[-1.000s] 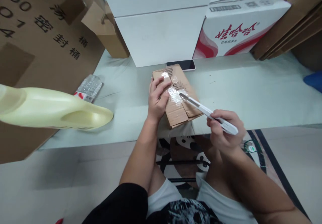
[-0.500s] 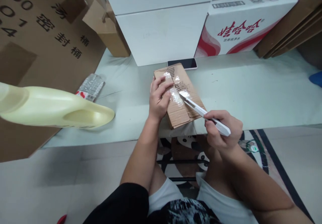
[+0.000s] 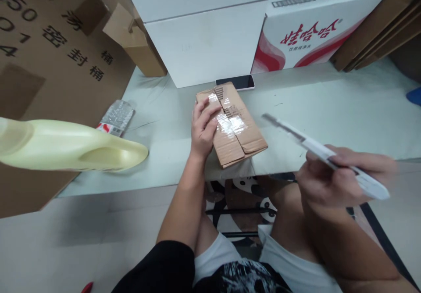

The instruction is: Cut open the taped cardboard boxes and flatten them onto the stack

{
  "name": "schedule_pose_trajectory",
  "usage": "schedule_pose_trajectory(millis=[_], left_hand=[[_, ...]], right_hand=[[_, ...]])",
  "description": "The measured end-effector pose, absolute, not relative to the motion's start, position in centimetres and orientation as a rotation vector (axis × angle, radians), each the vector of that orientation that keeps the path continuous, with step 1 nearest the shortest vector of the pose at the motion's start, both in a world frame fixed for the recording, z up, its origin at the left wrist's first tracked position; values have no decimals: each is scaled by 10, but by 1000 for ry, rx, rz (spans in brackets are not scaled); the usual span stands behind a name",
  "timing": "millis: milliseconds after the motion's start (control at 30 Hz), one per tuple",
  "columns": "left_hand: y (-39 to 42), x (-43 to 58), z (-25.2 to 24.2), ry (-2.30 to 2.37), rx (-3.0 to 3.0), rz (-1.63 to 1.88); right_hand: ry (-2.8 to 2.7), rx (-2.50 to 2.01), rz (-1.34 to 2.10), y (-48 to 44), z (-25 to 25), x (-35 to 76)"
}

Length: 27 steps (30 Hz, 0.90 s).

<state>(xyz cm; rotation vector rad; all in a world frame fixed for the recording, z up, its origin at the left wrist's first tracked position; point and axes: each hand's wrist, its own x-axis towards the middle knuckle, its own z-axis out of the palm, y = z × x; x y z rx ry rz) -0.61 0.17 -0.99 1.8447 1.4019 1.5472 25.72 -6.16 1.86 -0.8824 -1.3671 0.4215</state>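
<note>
Brown under the left hand [image 3: 202, 130]: laid its fingers, slightly spread, over the top of the taped cardboard box [image 3: 251, 137], from the nine-o'clock side. Found that box on the pale green tabletop [image 3: 296, 139], near the front edge, slanting from eleven to five o'clock, with glossy clear tape [image 3: 238, 123] across the seam. Closed the fingers and thumb of the right hand [image 3: 342, 176], at four o'clock from the box, around the handle of a white utility knife [image 3: 317, 148]. Pointed its blade [image 3: 287, 128] toward ten o'clock, with the blurred tip apart from the box, off toward three. Saw a phone [image 3: 235, 82] at twelve, just beyond the box, before a plain white carton [image 3: 210, 47]. Noted a red-and-white carton [image 3: 309, 43] between one and two, a small open brown box [image 3: 143, 56] at ten, plus crumpled clear plastic [image 3: 116, 115] and a pale yellow bottle [image 3: 72, 146] at nine.
</note>
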Motion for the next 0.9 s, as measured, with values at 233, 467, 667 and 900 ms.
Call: schedule_pose_trajectory(millis=[233, 467, 667, 900], left_hand=[[8, -3, -24, 1474, 1476, 1641], [-4, -6, -2, 1646, 1490, 1633], [-37, 5, 46, 1508, 2052, 1006], [-31, 2, 46, 1381, 1992, 1212]], right_hand=[[-1954, -1346, 264, -3, -15, 252], [-2108, -1578, 542, -7, -37, 249], [-2082, -1149, 804, -8, -27, 242], [-2039, -1231, 953, -10, -23, 236]])
